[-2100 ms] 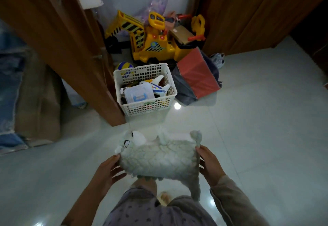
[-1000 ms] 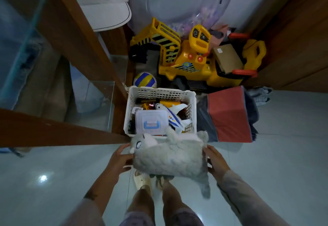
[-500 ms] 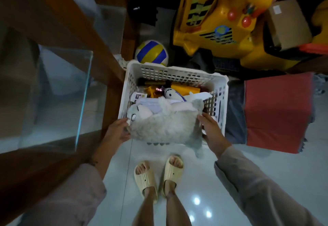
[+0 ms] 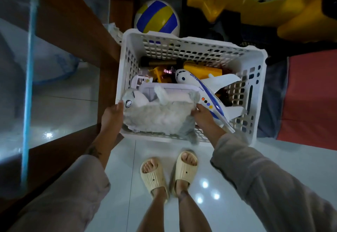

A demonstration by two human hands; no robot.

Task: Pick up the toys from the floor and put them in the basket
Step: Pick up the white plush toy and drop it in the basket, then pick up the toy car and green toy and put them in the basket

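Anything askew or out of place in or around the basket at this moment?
Nothing damaged or spilled. The plush toy lies across the near side of the basket, left hand and right hand on its ends, its tail drooping over the near rim. A toy plane lies slantwise inside; a ball sits outside, behind the basket.

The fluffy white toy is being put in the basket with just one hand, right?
Not quite. The head view shows both hands on the fluffy white toy: the left hand at its head end and the right hand at the other end. It is indeed going into the white basket.
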